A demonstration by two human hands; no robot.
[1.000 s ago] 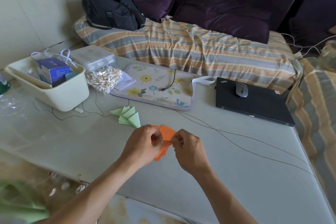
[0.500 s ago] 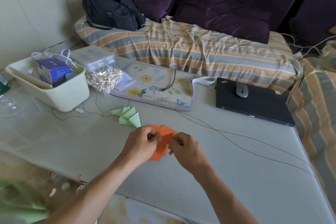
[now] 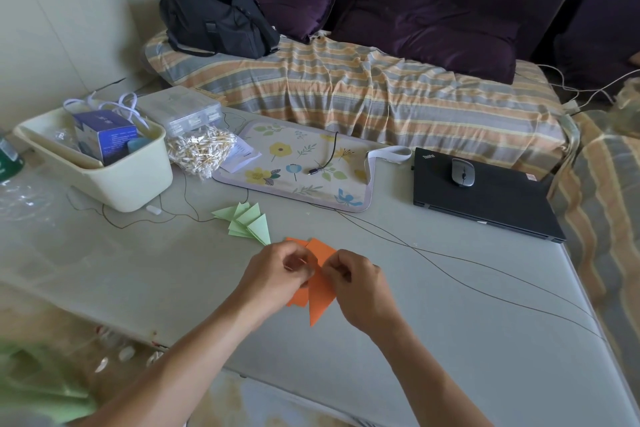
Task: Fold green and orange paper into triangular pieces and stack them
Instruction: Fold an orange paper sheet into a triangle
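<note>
Both hands over the table centre: left hand and right hand each pinch the orange paper, 1 long folded triangle pointing down w/ more orange pieces under it, count unclear. Approx 5 green triangular pieces fanned just beyond the left hand, touching each other. 1 black laptop marked "ThinkPad" w/ 1 mouse on it; 1 cream bin holds a blue box, text unreadable.
</note>
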